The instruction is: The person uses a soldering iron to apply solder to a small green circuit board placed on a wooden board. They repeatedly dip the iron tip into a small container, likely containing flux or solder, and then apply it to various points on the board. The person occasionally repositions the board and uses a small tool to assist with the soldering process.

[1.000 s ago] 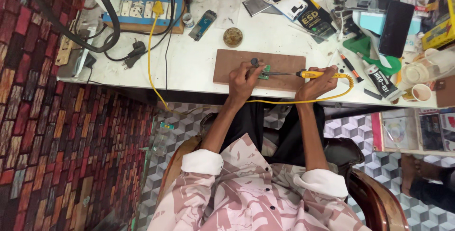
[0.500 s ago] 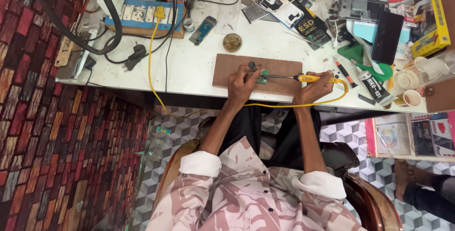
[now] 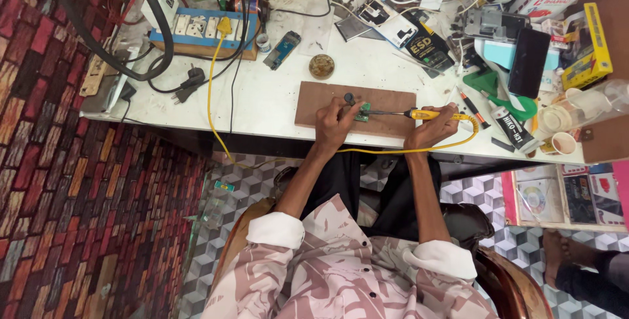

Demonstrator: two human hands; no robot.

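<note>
Circuit board (image 3: 362,111) lay on a wooden board (image 3: 314,106) at the table (image 3: 262,106) edge, pinned by the left hand (image 3: 334,122).

Left of it sat a power strip (image 3: 190,29) and a round tin (image 3: 322,66). The left fingers were curled down on the small green board, covering most of it; its parts were too small to make out. The right hand (image 3: 432,129) was closed around a yellow soldering iron (image 3: 426,114), tip at the board. Farther right, clutter ran out of frame.
</note>
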